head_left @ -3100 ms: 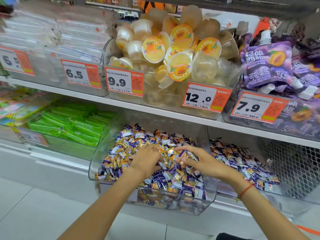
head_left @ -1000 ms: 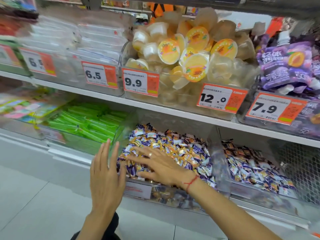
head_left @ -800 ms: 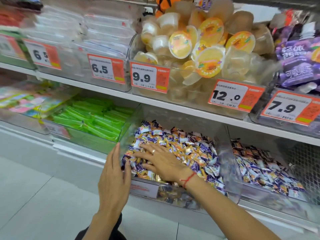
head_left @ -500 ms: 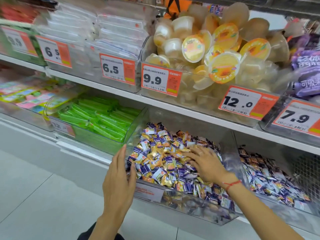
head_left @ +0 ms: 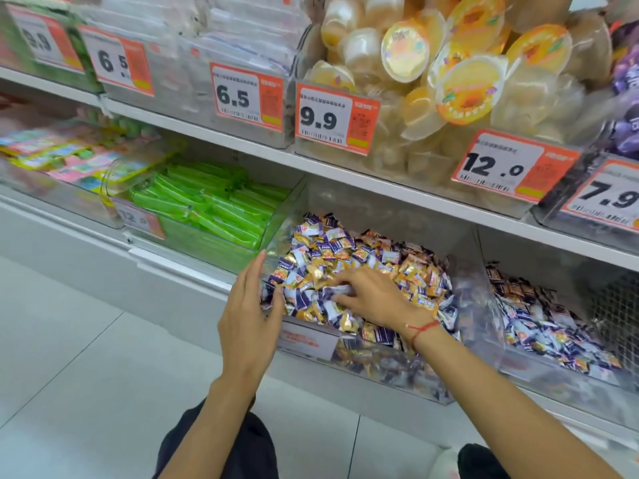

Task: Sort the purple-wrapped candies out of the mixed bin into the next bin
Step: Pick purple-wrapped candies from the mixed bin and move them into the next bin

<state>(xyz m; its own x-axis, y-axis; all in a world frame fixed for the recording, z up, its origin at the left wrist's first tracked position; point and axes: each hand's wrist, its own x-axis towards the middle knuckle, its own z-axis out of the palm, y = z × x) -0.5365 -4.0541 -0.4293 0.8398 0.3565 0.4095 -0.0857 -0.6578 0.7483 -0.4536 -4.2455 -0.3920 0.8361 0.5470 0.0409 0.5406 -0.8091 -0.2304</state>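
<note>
Two hands are working the mixed bin [head_left: 301, 340]: the right hand [head_left: 375, 300] is pinching purple-wrapped candies [head_left: 340, 291] near its left front, the left hand [head_left: 247, 321] is released; next, carrying them right to the next bin [head_left: 560, 371].

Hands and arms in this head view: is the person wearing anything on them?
Both forearms are bare, no sleeves or gloves. The right hand has a thin red string bracelet tied round the wrist. The left hand and its wrist show nothing worn.
</note>
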